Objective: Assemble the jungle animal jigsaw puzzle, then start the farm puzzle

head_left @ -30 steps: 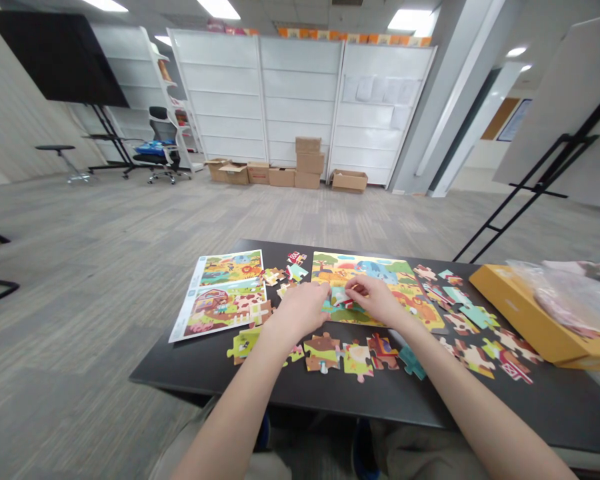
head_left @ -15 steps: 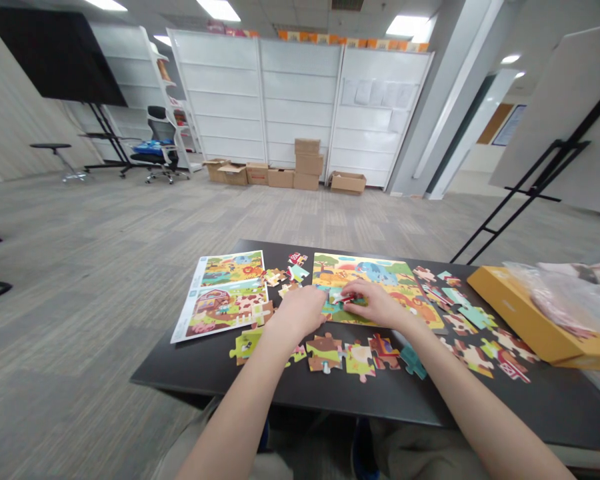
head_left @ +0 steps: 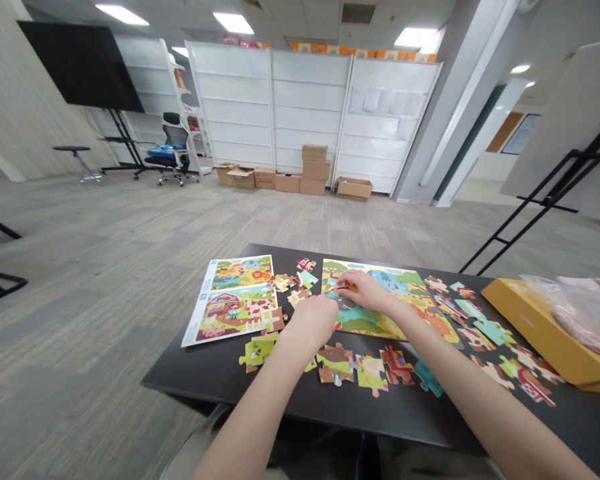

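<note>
My right hand (head_left: 364, 291) is over the upper left of the animal puzzle board (head_left: 395, 325), its fingertips pinching a puzzle piece (head_left: 339, 289) that they partly cover. My left hand (head_left: 316, 321) is curled at the board's left edge, back of the hand up; its fingertips are hidden, so what they hold, if anything, does not show. Nearer me lie a brown-green puzzle piece (head_left: 336, 364), a light green one (head_left: 371, 373) and a teal one (head_left: 429, 378). Left of my left hand, the printed picture sheet (head_left: 196, 325) lies flat.
More loose pieces (head_left: 495, 331) are scattered right of the board, before a yellow box (head_left: 535, 333) with clear plastic on it. Several pieces (head_left: 283, 283) lie between sheet and board, some overlapping the sheet. The black table (head_left: 220, 373) ends close to my lap.
My right hand has moved left and away from me across the board, with a piece between its fingers. My left hand stays near the board's left edge. The whole view has shifted slightly.
</note>
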{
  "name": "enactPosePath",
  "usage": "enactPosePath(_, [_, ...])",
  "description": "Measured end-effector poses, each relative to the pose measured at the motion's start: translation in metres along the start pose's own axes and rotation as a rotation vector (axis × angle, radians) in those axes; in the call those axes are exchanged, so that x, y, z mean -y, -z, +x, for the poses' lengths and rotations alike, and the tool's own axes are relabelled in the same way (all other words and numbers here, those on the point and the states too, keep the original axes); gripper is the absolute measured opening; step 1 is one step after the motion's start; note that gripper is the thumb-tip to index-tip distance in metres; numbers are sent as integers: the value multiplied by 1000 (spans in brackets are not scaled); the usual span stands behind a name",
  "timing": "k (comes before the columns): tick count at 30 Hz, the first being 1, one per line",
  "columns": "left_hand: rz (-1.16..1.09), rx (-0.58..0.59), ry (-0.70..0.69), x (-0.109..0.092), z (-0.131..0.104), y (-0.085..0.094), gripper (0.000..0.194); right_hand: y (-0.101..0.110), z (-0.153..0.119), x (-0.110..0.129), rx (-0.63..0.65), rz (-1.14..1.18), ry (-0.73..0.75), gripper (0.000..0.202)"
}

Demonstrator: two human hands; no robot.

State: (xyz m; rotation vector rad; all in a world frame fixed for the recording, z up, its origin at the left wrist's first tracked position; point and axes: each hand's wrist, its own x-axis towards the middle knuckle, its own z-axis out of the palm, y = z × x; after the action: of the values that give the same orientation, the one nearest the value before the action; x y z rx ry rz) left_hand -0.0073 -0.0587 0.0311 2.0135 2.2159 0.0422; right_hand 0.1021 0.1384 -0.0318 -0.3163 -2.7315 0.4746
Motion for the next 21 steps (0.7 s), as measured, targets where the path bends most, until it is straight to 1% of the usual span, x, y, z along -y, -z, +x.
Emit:
enactPosePath(4, [11, -3, -2, -1, -1, 1, 16, -11, 32, -21, -32, -30, -67, 13])
enactPosePath(9, [17, 0, -8, -2, -1, 2, 18, -15, 52, -41, -47, -74, -127, 13])
enactPosePath(14, [12, 0, -13, 0, 0, 1, 16, -18, 59, -52, -58, -67, -140, 15])
enactPosePath(21, [-1, 12, -11, -2, 0, 1, 18, -23, 57, -54, -96, -43, -115, 20])
